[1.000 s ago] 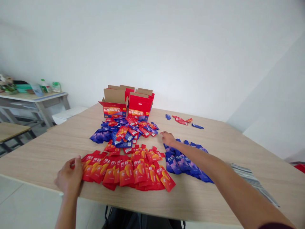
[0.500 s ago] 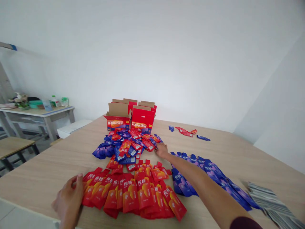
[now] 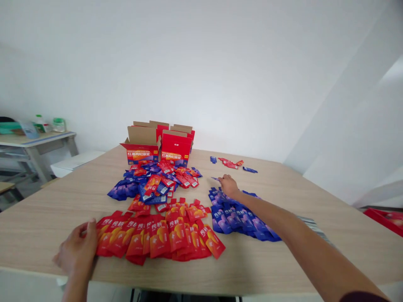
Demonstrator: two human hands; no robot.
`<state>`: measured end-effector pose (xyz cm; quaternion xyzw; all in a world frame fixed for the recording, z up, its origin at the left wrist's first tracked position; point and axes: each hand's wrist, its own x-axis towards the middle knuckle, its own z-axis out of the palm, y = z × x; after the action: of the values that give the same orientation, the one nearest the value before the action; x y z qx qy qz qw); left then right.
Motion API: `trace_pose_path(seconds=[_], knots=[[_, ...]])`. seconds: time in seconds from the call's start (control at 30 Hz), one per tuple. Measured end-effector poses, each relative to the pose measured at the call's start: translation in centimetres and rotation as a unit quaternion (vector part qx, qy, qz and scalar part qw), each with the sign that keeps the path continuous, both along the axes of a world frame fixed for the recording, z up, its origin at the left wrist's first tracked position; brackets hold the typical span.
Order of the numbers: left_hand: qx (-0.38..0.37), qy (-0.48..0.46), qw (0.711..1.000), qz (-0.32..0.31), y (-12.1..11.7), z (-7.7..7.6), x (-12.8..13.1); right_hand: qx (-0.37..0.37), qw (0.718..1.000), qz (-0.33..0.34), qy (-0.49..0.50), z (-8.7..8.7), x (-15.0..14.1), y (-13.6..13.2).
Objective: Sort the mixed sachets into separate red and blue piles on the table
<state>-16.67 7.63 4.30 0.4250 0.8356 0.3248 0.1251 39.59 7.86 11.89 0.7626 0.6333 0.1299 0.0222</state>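
My right hand [image 3: 229,186] reaches over the table with its fingers pinched on a blue sachet [image 3: 215,179], seen nearly edge-on. Below that hand lie overlapping rows of blue sachets [image 3: 233,218], partly covered by my forearm. My left hand [image 3: 77,247] rests at the left end of a fanned row of red sachets [image 3: 159,238], thumb against the nearest one. Its fingers are loosely curled, with a gap at the thumb and nothing visible in them. Behind the row is a mixed heap of red and blue sachets [image 3: 153,184].
Open red-and-blue cartons [image 3: 176,144] stand behind the heap. A few loose red sachets [image 3: 231,163] and blue sachets [image 3: 250,170] lie farther back. A striped cloth [image 3: 311,226] is partly behind my right arm. A red box [image 3: 385,220] shows at the right edge.
My right hand has moved off the right side of the mixed heap, now holding a blue sachet above the blue rows. My left hand stays beside the red row. The view has turned right.
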Motion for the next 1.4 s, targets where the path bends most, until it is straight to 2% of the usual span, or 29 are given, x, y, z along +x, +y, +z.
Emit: trace_pose_path(seconds=[0.17, 0.3, 0.4, 0.5, 0.6, 0.67, 0.77, 0.83, 0.9, 1.0, 1.07, 1.13, 1.23, 1.4], knots=[[0.007, -0.015, 1.0, -0.001, -0.1, -0.3, 0.0, -0.058, 0.997, 0.035, -0.035, -1.5, 1.1, -3.5], [0.018, -0.021, 1.0, -0.012, -0.6, -0.2, 0.2, -0.088, 0.992, 0.074, -0.047, -2.7, 0.9, -4.9], [0.031, -0.025, 0.999, -0.011, -0.7, -0.3, 0.3, -0.074, 0.988, 0.118, -0.062, -2.8, 0.8, -4.4], [0.035, -0.023, 0.999, -0.003, -0.6, -0.6, 0.3, -0.028, 0.988, 0.149, -0.025, -2.8, -0.8, -2.2], [0.043, -0.024, 0.999, 0.002, -0.4, -0.7, 0.2, -0.013, 0.97, 0.234, 0.064, -3.1, -5.2, 1.1], [0.044, -0.027, 0.999, 0.002, -0.4, -0.7, 0.3, -0.005, 0.945, 0.305, 0.123, -3.6, -9.5, 3.3], [0.042, -0.026, 0.999, 0.001, -0.5, -0.5, 0.4, 0.002, 0.914, 0.364, 0.18, -4.5, -16.7, 5.7], [0.043, -0.022, 0.999, 0.001, -0.6, -0.4, 0.5, -0.019, 0.91, 0.374, 0.181, -5.1, -20.9, 6.6], [0.044, -0.017, 0.999, 0.002, -0.6, -0.3, 0.6, -0.048, 0.919, 0.356, 0.165, -5.6, -24.1, 7.2], [0.045, -0.016, 0.999, 0.003, -0.6, -0.4, 0.7, -0.074, 0.945, 0.278, 0.155, -6.2, -26.9, 7.7], [0.046, -0.017, 0.999, 0.002, -0.6, -0.4, 0.6, -0.073, 0.96, 0.226, 0.151, -6.3, -27.7, 7.8], [0.047, -0.018, 0.999, 0.002, -0.6, -0.4, 0.6, -0.064, 0.966, 0.215, 0.126, -6.3, -27.9, 7.7], [0.047, -0.019, 0.999, 0.004, -0.7, -0.3, 0.7, -0.05, 0.961, 0.267, 0.055, -6.2, -27.3, 7.3], [0.046, -0.019, 0.999, 0.009, -0.6, -0.2, 0.8, -0.056, 0.93, 0.363, -0.034, -6.0, -25.6, 6.9]])
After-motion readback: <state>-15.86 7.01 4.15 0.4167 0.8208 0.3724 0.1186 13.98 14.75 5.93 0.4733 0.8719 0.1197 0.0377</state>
